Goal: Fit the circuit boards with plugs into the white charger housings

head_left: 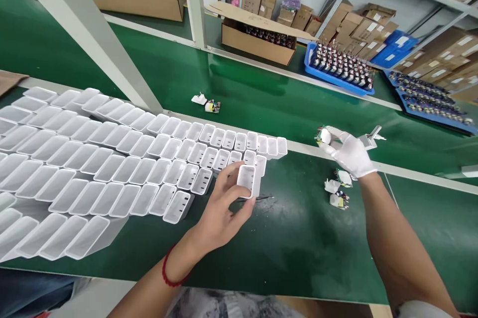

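Observation:
My bare left hand [224,208], a red band at its wrist, grips a small white open box [247,180] between thumb and fingers, at the right end of the rows of white boxes [125,173]. My right hand [349,153], in a white glove, has its thumb and fingers closed on a small circuit assembly [322,135] with a white round part. Just right of the glove lies a white plastic piece [369,140]. Below the glove, more circuit assemblies [339,200] rest on the green table. Thin dark wires [263,198] lie beside the held box.
Across the green table [291,248] runs a pale rail. Another circuit assembly [212,106] lies behind the rows, near a slanted white post [93,34]. Farther back stand a blue tray [339,82] of parts and an open carton [257,45].

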Tool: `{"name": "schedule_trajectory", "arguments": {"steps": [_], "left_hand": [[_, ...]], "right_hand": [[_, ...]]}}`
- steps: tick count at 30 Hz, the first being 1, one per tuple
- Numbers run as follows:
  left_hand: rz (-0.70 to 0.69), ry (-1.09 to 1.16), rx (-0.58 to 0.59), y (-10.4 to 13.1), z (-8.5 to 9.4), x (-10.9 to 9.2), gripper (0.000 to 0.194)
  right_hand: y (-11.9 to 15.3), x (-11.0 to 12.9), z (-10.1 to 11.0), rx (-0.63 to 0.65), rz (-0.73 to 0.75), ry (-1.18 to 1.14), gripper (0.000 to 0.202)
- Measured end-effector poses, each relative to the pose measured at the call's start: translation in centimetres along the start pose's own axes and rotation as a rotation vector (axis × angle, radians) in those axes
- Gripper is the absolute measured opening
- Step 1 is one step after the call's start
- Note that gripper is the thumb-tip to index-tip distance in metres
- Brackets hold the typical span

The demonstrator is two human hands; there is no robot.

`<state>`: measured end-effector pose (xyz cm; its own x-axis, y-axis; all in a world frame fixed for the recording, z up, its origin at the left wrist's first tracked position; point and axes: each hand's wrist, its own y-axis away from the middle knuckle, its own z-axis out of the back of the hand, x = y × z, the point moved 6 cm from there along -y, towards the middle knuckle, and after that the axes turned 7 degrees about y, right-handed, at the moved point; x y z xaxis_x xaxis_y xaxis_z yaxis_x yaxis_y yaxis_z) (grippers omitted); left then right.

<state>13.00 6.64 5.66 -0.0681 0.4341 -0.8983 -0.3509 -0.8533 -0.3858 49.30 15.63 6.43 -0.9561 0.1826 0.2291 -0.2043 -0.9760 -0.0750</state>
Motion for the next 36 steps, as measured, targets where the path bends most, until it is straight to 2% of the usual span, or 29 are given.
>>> {"name": "schedule_trajectory", "arguments": {"steps": [4,5,7,9,12,16,18,20,24,29,36], "left_hand": [[0.099,0.138,0.052,0.4,0.0,0.7,0.008],[0.118,0.173,0.031,0.5,0.1,0.9,0.012],[0.160,0.201,-0.050,0.9,0.6,1.3,0.037],[0.199,0.163,-0.109,1.4,1.2,1.6,0.058],[0.193,0.104,-0.085,1.8,1.7,1.6,0.057],[0.171,0.161,-0.047,2.2,2.0,1.2,0.055],[0.194,0.202,-0.061,2.3,2.0,1.2,0.058],[0.201,0.211,-0.071,2.3,1.9,1.3,0.060],[0.137,0.162,-0.040,2.0,1.3,1.3,0.054],[0.139,0.182,0.024,1.4,0.4,1.3,0.059],[0.143,0.154,0.042,1.1,-0.1,1.4,0.060]], "right_hand": [[5.9,8.1,1.4,0.096,0.339,-0.442,0.057],[7.4,9.9,1.6,0.105,0.409,-0.506,0.058],[9.8,12.9,1.8,0.121,0.493,-0.587,0.062],[11.5,14.7,1.5,0.124,0.464,-0.640,0.070],[12.7,16.4,1.5,0.053,0.427,-0.664,0.070],[13.8,19.1,2.6,-0.120,0.689,-0.463,0.069],[14.2,19.9,3.0,-0.206,0.770,-0.353,0.071],[14.5,20.2,3.2,-0.256,0.790,-0.284,0.071],[14.9,20.2,3.2,-0.235,0.791,-0.182,0.051],[15.0,20.3,3.3,-0.242,0.795,-0.067,0.019],[14.9,20.9,3.3,-0.264,0.788,0.017,0.014]]}}
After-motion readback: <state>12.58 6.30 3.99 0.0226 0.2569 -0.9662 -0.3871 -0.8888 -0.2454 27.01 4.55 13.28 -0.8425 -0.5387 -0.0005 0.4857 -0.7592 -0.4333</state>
